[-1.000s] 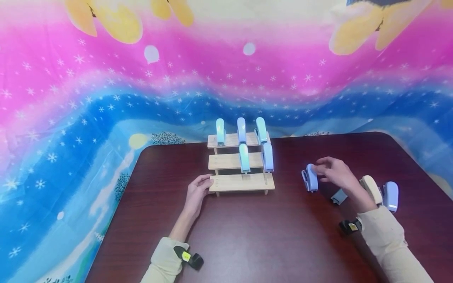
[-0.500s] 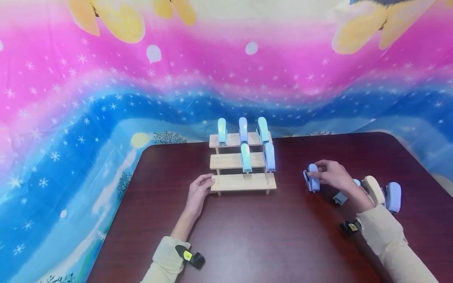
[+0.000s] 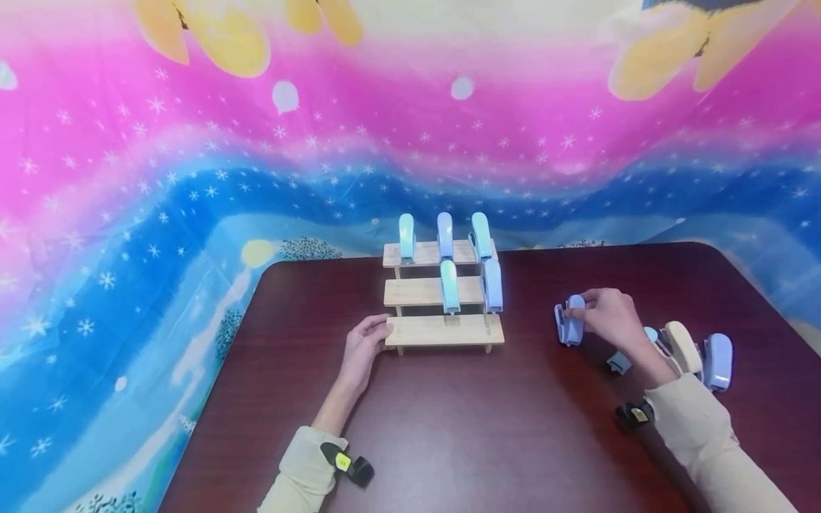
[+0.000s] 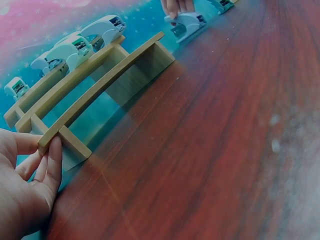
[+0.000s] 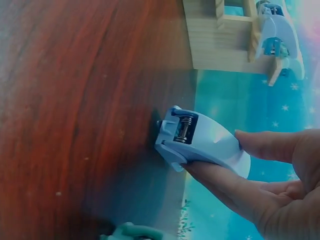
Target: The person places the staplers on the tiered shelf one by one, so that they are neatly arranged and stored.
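In the head view, my left hand [image 3: 360,350] pinches the left end of the lowest board of a three-step wooden stand [image 3: 442,332]; the thumb lies above and fingers below in the left wrist view. To the right, my right hand [image 3: 613,318] holds a light blue stapler [image 3: 575,320], thumb on one side and fingers on the other. The right wrist view shows this stapler [image 5: 215,142] with a coil spring at its near end, close over the table. Three staplers stand on the top board, among them a lavender one [image 3: 445,235]. A mint stapler [image 3: 450,286] and a lavender-blue stapler [image 3: 492,285] stand on the middle board.
Right of the stand, partly behind my right forearm, are a cream stapler [image 3: 683,347], a lavender stapler [image 3: 718,362] and a grey piece [image 3: 619,363]. The dark red wooden table [image 3: 436,427] meets a colourful cloth backdrop [image 3: 359,149] at its far edge.
My right hand has closed its thumb and fingers on the light blue stapler, which stays near the same spot. My left hand still grips the stand; the head view has shifted slightly.
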The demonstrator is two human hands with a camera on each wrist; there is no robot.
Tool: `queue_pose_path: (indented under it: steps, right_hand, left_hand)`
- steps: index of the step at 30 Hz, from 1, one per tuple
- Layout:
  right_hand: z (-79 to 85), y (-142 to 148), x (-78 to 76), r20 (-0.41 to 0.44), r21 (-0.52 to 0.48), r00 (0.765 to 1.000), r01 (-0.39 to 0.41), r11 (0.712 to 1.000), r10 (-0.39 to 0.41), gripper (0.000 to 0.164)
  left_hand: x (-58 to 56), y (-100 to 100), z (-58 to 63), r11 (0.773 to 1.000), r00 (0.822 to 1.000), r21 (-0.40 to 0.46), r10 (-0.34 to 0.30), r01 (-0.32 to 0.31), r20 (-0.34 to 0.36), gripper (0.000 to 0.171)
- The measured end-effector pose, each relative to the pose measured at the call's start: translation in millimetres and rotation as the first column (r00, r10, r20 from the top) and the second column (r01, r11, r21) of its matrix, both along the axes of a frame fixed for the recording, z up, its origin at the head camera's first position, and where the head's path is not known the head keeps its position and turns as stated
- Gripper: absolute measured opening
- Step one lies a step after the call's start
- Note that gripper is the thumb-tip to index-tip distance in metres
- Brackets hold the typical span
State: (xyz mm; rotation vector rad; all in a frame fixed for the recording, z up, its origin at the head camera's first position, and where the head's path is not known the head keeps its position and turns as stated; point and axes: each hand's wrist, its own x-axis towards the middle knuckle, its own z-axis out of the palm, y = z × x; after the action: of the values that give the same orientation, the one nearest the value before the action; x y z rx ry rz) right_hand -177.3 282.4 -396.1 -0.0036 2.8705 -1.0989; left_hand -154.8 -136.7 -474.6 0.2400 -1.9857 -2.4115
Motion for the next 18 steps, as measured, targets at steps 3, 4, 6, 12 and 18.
queue_pose_path:
  steps: [3, 4, 6, 12, 18]
  right_hand:
    - [9.2, -0.6, 0.9, -0.032, -0.023, 0.999, 0.017, 1.0, -0.018, 0.048]
    - [13.8, -1.1, 1.2, -0.039, -0.034, 0.999, 0.023, 0.999, -0.024, 0.048]
    - [22.1, -3.4, 2.3, -0.061, -0.063, 0.997, 0.032, 0.997, -0.036, 0.047]
    - [46.8, -10.0, 6.1, -0.119, -0.119, 0.991, 0.043, 0.992, -0.057, 0.045]
    - [69.6, -17.0, 7.9, -0.155, -0.175, 0.984, 0.064, 0.983, -0.091, 0.053]
  left_hand:
    - [0.3, 0.1, 0.9, 1.0, 1.0, 0.001, 0.002, -0.002, -0.001, 0.036]
    - [0.2, 0.0, 0.7, 1.0, 1.0, 0.003, 0.003, -0.003, -0.005, 0.036]
    - [0.2, 0.0, 0.0, 1.0, 1.0, 0.007, 0.004, -0.004, -0.005, 0.036]
    - [-0.2, 0.4, -1.4, 1.0, 1.0, 0.024, 0.005, -0.005, 0.009, 0.035]
    - [0.2, 0.3, 0.4, 1.0, 1.0, 0.02, 0.004, -0.004, 0.008, 0.035]
